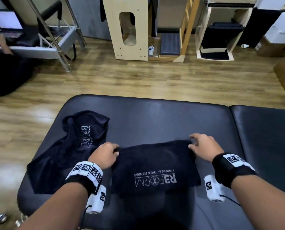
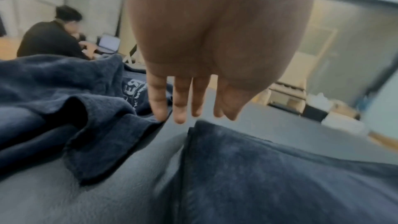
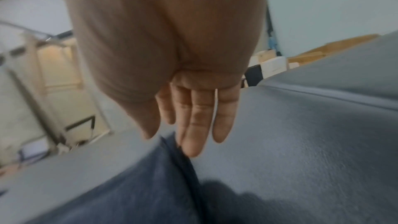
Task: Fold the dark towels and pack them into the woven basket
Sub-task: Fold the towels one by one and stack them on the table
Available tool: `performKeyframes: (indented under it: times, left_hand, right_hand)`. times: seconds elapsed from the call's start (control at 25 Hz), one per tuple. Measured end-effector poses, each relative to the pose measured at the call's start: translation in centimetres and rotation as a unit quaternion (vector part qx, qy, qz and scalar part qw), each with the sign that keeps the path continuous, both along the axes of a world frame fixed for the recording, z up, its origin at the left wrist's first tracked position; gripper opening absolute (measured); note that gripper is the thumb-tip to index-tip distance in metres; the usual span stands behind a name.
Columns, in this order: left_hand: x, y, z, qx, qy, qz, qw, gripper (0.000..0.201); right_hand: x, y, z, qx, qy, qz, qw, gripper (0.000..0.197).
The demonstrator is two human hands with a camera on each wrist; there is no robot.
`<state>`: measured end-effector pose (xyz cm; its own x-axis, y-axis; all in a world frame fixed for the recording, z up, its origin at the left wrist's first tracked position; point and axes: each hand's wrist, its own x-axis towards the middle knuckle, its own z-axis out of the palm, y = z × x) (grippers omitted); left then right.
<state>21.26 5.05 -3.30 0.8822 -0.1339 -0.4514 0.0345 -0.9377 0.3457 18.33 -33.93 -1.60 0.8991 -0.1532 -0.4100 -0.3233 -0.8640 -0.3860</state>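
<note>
The hands sit at the two far corners of a folded dark towel [image 1: 155,168] lying flat on the padded counter [image 1: 155,117]. The left hand [image 1: 105,155] is at the far left corner; the head view suggests a light pinch, but the left wrist view shows its fingers [image 2: 181,105] hanging almost straight with the cloth just below them, so it reads as relaxed and holding nothing. The right hand [image 1: 203,147] looks the same at the far right corner: in the right wrist view its fingers [image 3: 193,125] are extended, their tips touching the towel's edge without closing on it.

To the left of the left hand lies the second towel [image 1: 68,146], crumpled and unfolded, its printed logo twisted; it nearly touches the folded one. The folded towel carries its logo face up, upside down to the wearer. No woven basket shows in any view, so its place cannot be told.

The step in hand seems to be squaring this fold before the next one. To do it well, I would judge that both corners should be taken at once, layers pinched together so the under layer does not slip, then drawn evenly so the edges meet. The soft terry will sag if lifted from one side only. Keep the left elbow clear of the crumpled towel, or it may be dragged along.
</note>
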Motion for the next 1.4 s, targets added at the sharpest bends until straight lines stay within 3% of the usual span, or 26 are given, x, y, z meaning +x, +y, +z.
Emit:
performKeyframes:
  times: [0.12, 0.2, 0.32, 0.44, 0.56, 0.72, 0.88, 0.96, 1.04, 1.16, 1.28, 1.4]
  left_hand:
    - [0.8, -1.0, -1.2, 0.002, -0.017, -0.033, 0.999, 0.033]
    - [1.1, -1.5, -1.8, 0.034, -0.013, -0.087, 0.996, 0.023]
    - [0.4, -1.6, -2.3, 0.088, 0.008, -0.116, 0.989, 0.018]
    - [-1.0, -1.2, -2.0, 0.109, 0.005, -0.119, 0.987, 0.015]
    - [-3.4, -0.2, -1.4, 0.093, 0.055, -0.108, 0.988, 0.016]
    - [-8.7, -0.1, -1.2, 0.021, 0.113, -0.153, 0.982, 0.003]
    - [-14.1, -1.6, -1.2, -0.034, 0.132, -0.239, 0.961, 0.012]
    - [-15.7, -1.8, -1.3, -0.006, 0.09, -0.264, 0.96, 0.013]
    - [-16.5, -1.9, -1.2, 0.049, -0.004, -0.299, 0.953, 0.014]
    - [-17.5, -2.6, -1.2, 0.054, -0.031, -0.373, 0.926, 0.039]
    - [-17.9, -3.2, -2.0, 0.11, -0.064, -0.409, 0.904, 0.059]
    - [-17.8, -3.3, -2.2, 0.147, -0.062, -0.441, 0.883, 0.055]
  right_hand:
    - [-0.8, 0.7, -1.2, -0.117, 0.033, 0.106, 0.987, 0.035]
    - [-2.3, 1.5, -1.7, -0.079, 0.042, 0.173, 0.981, 0.031]
    - [-4.7, 3.1, -1.9, -0.018, 0.102, 0.294, 0.95, 0.047]
    - [-5.9, 4.0, -2.3, -0.096, 0.099, 0.372, 0.918, 0.045]
    - [-6.1, 3.9, -2.2, -0.201, 0.027, 0.319, 0.926, 0.024]
    - [-6.2, 3.9, -1.8, -0.255, -0.029, 0.196, 0.947, 0.027]
    - [-8.8, 6.4, -1.5, -0.213, -0.029, 0.236, 0.948, 0.025]
    - [-11.4, 8.6, -1.7, -0.155, -0.006, 0.281, 0.947, 0.022]
    - [-14.5, 10.5, -1.9, -0.108, 0.019, 0.318, 0.942, 0.026]
    - [-18.6, 12.6, -2.2, -0.102, 0.054, 0.332, 0.936, 0.055]
    - [-21.2, 13.8, -2.7, -0.151, 0.077, 0.313, 0.935, 0.083]
    - [-22.2, 14.1, -3.2, -0.171, 0.061, 0.315, 0.932, 0.057]
